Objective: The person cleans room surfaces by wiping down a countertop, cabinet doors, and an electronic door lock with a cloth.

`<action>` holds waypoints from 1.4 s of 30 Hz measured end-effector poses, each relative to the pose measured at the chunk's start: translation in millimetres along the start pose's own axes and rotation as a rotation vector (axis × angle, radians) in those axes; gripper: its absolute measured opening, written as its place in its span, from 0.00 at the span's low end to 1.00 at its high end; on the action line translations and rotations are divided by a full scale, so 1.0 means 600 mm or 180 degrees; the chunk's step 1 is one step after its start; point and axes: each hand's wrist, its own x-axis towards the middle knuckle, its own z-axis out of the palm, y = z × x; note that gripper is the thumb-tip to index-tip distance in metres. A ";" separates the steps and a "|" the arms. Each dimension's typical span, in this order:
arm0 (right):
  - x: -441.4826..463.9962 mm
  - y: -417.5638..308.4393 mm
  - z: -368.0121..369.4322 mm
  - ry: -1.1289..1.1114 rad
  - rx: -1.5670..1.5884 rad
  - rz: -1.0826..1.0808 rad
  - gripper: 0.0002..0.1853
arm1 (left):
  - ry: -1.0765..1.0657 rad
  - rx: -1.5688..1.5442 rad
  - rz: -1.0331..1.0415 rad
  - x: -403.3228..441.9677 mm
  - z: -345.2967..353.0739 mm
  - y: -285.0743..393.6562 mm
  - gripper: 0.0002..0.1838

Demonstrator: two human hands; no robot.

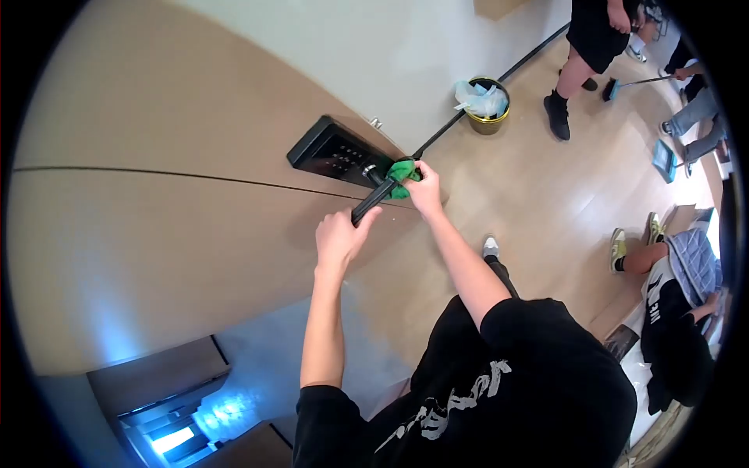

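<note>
A wooden door (172, 226) carries a black electronic lock (331, 152) with a keypad and a black lever handle (373, 201). My left hand (339, 237) is closed round the free end of the lever, its thumb along the top. Against the lower end of the lock, my right hand (425, 191) pinches a bunched green cloth (401, 178). The cloth touches the lock and the handle near its pivot. It hides part of the lock's lower end, and some of my fingers are out of sight behind the cloth and lever.
Against the wall stands a bin (488, 123) with a pale plastic liner. Several people are to the right; one holds a broom (612, 90). A blue dustpan (665, 161) is near them. Another person in a black shirt (679, 351) is at the lower right. Wooden floor lies between.
</note>
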 end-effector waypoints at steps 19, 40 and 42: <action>-0.006 0.034 0.070 0.1248 0.0854 0.0452 0.11 | -0.0368 -0.1775 -0.0195 0.056 0.025 -0.004 0.29; -0.063 0.100 0.184 0.2778 0.1598 0.0015 0.12 | -0.0611 -0.1414 0.0371 0.060 -0.002 -0.018 0.21; -0.093 0.036 0.227 0.2333 0.1659 -0.0064 0.12 | -0.0173 -0.2002 0.0642 0.025 -0.001 -0.004 0.13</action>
